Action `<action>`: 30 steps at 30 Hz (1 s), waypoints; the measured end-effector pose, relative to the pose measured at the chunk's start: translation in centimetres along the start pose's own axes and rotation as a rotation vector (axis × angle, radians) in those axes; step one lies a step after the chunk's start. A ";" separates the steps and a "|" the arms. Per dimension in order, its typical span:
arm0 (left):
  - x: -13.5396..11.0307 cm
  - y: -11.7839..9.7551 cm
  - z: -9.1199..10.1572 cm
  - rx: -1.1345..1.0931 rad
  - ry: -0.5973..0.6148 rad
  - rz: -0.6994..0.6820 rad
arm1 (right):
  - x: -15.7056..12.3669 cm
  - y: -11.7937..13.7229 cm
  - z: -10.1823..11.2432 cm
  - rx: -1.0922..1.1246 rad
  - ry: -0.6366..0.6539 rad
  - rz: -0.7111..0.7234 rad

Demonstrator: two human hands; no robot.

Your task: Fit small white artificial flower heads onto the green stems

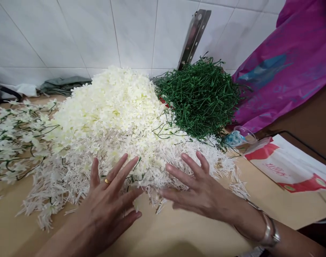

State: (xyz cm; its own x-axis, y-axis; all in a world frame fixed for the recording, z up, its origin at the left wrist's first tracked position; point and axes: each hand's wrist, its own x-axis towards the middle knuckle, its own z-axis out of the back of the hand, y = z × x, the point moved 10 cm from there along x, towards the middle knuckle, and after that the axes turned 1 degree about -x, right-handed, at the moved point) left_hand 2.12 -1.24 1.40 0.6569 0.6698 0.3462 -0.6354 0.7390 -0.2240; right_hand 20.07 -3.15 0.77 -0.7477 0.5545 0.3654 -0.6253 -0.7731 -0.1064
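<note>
In the head view, your left hand and right hand are both open, fingers spread, at the near edge of the pile of white flowers on the table. The spread seems suited to covering a loose, wide heap rather than pinching one piece. The flowers rise toward the tiled wall, which probably helps keep them from sliding off the back. The green stems are bunched to the right, perhaps to keep them separate, while stemmed flowers lie together at the left.

A red edge peeks out beneath the greens; you cannot tell what it belongs to. Your fingers hide some petals, and whether a small white bit touches your left thumb is unclear. The purple bag is cut off at right, and the contents of the clear cup are hard to make out.
</note>
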 end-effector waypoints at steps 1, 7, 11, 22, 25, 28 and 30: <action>-0.1 -0.6 0.1 0.002 -0.017 -0.024 | -1.0 0.0 0.9 0.024 -0.014 0.016; 0.5 -3.5 -0.6 0.091 0.007 -0.218 | -11.2 -3.7 2.2 -0.040 0.031 -0.525; 0.7 -2.6 0.2 -0.007 -0.100 -0.162 | -14.5 -3.9 -0.2 -0.018 0.136 -0.692; 0.0 -0.9 2.4 0.023 -0.278 0.018 | -3.8 -4.0 -4.8 -0.056 0.173 -0.492; -0.6 -4.7 1.7 -0.004 -0.205 -0.222 | -2.9 -3.8 -3.0 -0.108 0.215 -0.457; -1.2 -8.6 -1.2 0.094 -0.033 -0.524 | -0.8 -4.3 0.9 -0.160 0.150 -0.460; -0.8 -9.2 -2.7 0.137 0.025 -0.573 | 1.5 -5.4 3.6 -0.156 0.002 -0.508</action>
State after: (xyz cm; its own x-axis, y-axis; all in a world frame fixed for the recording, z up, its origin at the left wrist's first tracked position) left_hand 8.57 -8.42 0.69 0.9193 0.1687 0.3555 -0.2213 0.9687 0.1128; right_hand 23.12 0.74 5.19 -0.3422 0.8480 0.4047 -0.9346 -0.3518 -0.0532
